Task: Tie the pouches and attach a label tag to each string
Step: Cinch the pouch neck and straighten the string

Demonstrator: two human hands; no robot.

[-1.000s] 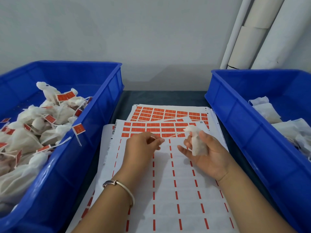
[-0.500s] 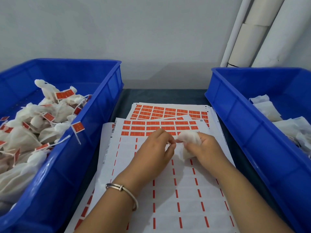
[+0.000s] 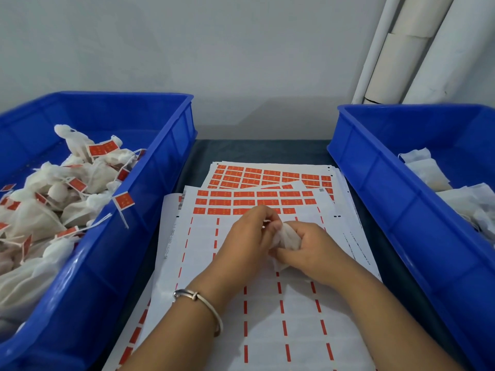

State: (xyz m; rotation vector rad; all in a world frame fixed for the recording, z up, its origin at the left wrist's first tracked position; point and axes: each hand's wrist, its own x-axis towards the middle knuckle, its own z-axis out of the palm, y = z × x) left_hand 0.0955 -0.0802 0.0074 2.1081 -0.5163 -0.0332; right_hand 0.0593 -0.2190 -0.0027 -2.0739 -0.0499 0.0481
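Hands together over the sticker sheets, mid-bench. Right hand (image 3: 313,250) curled round a small white pouch (image 3: 288,236), fingers wrapped over its far side, thumb pressed low against the fabric. Left hand (image 3: 249,239) closed in at the pouch's gathered top, fingertips pinching there; string itself too fine to make out between the fingers. Silver bangle (image 3: 199,303) worn on the left wrist. Pouch held just above the top label sheet (image 3: 267,317), whether touching it could not be told.

Top sheet mostly stripped, only red dashes left in columns, with three rows of orange-red labels (image 3: 243,202) remaining at its far end, just beyond the left knuckles. Second sheet (image 3: 270,176) tucked beneath and farther back, still fully covered in labels, skewed slightly to the right. More white sheets stacked under both, edges fanned out left and right. Dark bench (image 3: 262,151) visible past the sheets.

Left of the sheets, blue bin (image 3: 150,199) heaped with finished pouches (image 3: 45,199), tied shut, strings trailing, orange-red tags stuck on; one tag (image 3: 123,200) hung over the bin's near rim on its string. Right of the sheets, second blue bin (image 3: 388,199) holding flat untied pouches (image 3: 428,172) toward its right side. Grey wall behind, white tubes (image 3: 417,49) leaned in the right corner.
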